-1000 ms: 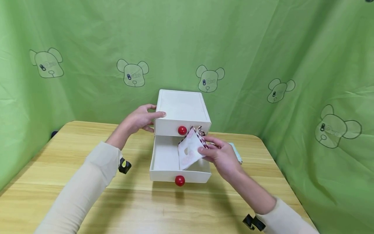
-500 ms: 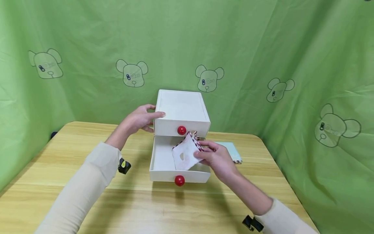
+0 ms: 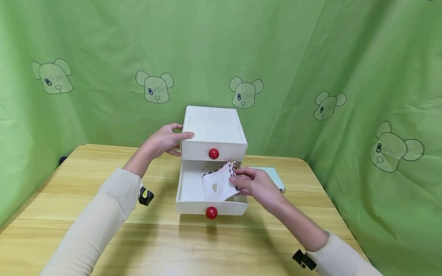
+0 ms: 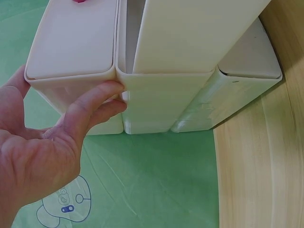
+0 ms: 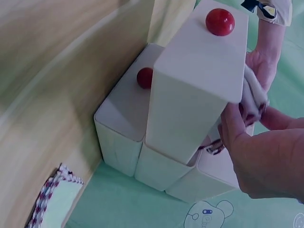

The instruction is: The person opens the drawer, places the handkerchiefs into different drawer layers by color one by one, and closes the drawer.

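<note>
A small white drawer cabinet (image 3: pixel 214 124) with red knobs stands on the table, its middle drawer (image 3: pixel 197 207) pulled out. My left hand (image 3: pixel 164 140) holds the cabinet's upper left edge, thumb on top and fingers against the side (image 4: pixel 102 102). With my right hand (image 3: pixel 257 188) I pinch a folded white cloth (image 3: pixel 217 184) with dark-red-and-white trim. That cloth is inside the open drawer, slightly tilted, its lower edge by the drawer front. In the right wrist view the drawer wall hides much of the cloth (image 5: pixel 254 97).
A folded mint-green cloth (image 3: pixel 271 176) with checked trim lies on the wooden table (image 3: pixel 155 237), right of the cabinet. The top drawer and the bottom drawer (image 5: pixel 123 102) are closed. A green curtain (image 3: pixel 200 50) hangs close behind and at both sides.
My right hand has lowered the white cloth into the open drawer and shifted slightly left; the cloth lies flatter. More of the mint-green cloth shows. My left hand has stayed on the cabinet.
</note>
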`<state>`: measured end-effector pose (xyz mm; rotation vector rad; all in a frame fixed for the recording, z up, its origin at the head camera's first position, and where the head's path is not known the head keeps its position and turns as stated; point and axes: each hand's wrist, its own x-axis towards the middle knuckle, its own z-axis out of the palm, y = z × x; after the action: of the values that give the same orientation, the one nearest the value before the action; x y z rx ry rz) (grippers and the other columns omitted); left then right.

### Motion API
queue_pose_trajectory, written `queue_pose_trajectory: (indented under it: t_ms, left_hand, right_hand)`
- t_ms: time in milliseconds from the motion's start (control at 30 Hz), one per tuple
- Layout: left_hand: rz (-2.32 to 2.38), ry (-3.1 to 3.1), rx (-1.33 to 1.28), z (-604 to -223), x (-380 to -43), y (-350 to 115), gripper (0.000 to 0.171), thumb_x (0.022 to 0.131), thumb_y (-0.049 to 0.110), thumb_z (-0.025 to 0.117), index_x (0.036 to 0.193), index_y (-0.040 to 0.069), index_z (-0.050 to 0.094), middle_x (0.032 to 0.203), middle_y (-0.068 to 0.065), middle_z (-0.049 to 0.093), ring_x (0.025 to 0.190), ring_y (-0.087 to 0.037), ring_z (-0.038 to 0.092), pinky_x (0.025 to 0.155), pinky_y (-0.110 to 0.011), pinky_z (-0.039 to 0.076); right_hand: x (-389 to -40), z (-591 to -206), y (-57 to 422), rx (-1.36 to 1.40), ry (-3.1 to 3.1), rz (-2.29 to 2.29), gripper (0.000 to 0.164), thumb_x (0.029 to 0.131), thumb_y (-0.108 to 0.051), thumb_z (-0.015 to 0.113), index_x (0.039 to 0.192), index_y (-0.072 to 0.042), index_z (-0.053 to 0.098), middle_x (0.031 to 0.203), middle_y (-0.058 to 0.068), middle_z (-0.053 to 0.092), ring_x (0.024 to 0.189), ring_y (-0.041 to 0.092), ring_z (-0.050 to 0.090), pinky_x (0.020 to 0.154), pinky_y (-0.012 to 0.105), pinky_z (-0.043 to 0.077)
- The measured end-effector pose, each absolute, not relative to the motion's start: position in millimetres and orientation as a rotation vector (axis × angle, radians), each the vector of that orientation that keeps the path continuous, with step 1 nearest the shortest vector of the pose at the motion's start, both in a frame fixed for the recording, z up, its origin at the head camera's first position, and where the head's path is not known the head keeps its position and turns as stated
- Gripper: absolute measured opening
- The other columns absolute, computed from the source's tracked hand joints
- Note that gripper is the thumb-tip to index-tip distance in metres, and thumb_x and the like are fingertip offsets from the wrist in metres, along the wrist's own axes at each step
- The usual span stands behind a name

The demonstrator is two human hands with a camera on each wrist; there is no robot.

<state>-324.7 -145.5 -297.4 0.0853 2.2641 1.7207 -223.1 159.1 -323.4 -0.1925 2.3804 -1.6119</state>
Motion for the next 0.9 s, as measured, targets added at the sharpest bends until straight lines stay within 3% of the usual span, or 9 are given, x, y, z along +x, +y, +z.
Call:
queue_pose_trajectory:
  t_ms: [367, 667, 900]
  left_hand:
    - [1.712, 2.269, 0.083, -295, -322, -145, 0.086, 0.098, 0.036, 0.068, 0.161, 0.007, 0.017, 0.138, -0.024, 0.056, 0.128, -0.044, 0.057, 0.086, -0.040, 0.065]
    - [1.711, 2.269, 0.074, -296, -322, -146, 0.087, 0.097, 0.035, 0.069, 0.161, 0.007, 0.017, 0.138, -0.024, 0.056, 0.127, -0.043, 0.058, 0.086, -0.040, 0.065]
    - [1.713, 2.272, 0.081, -296, -323, -145, 0.087, 0.097, 0.036, 0.069, 0.161, 0.007, 0.017, 0.139, -0.024, 0.055, 0.129, -0.044, 0.057, 0.086, -0.040, 0.065]
  right_hand:
    - [-227, -325, 168, -0.265, 2.338, -1.543, 0.051, 0.095, -0.018, 0.070, 0.137, 0.007, 0.054, 0.111, 0.020, 0.075, 0.081, 0.029, 0.077, 0.093, 0.037, 0.063]
    - [-236, -336, 161, -0.129, 2.376, -1.678, 0.043, 0.094, -0.010, 0.070, 0.132, 0.006, 0.060, 0.106, 0.019, 0.074, 0.078, 0.024, 0.077, 0.082, 0.037, 0.066]
    - [-238, -341, 154, -0.172, 2.371, -1.723, 0.046, 0.094, -0.007, 0.068, 0.135, 0.011, 0.057, 0.111, 0.024, 0.073, 0.079, 0.018, 0.076, 0.083, 0.040, 0.066]
